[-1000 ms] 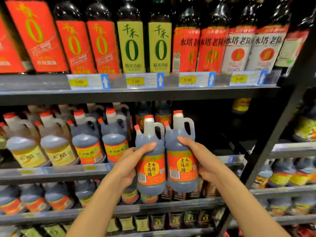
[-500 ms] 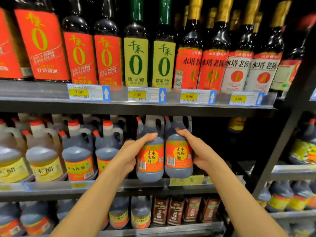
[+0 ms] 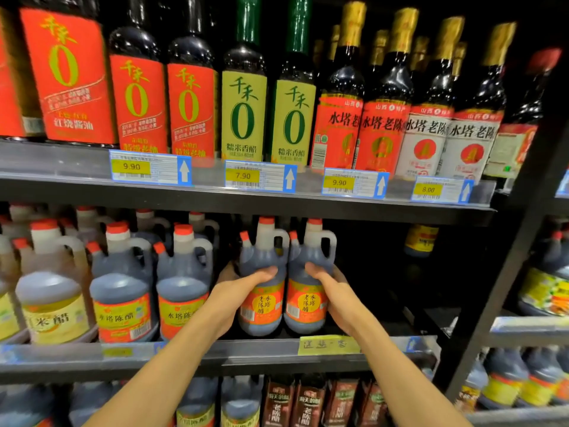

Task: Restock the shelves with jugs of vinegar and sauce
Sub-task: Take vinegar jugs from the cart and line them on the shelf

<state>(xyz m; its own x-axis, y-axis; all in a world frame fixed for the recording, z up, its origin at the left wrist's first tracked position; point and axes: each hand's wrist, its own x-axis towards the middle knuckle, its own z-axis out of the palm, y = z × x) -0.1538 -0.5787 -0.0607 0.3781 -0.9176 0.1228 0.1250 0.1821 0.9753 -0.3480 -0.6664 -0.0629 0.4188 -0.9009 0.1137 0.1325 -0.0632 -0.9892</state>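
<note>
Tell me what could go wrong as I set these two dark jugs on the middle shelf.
1. Each hand, left hand and right hand, grips only one jug's side, left jug and right jug, not the handles, so either might slip.
2. The jugs sit near the shelf edge and could tip off.

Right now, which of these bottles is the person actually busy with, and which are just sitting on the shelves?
In hand:
- left jug, gripped by the left hand
- right jug, gripped by the right hand
- middle shelf under them

Just standing there:
- tall bottles above
- price tags
- pale vinegar jug
- yellow note
</note>
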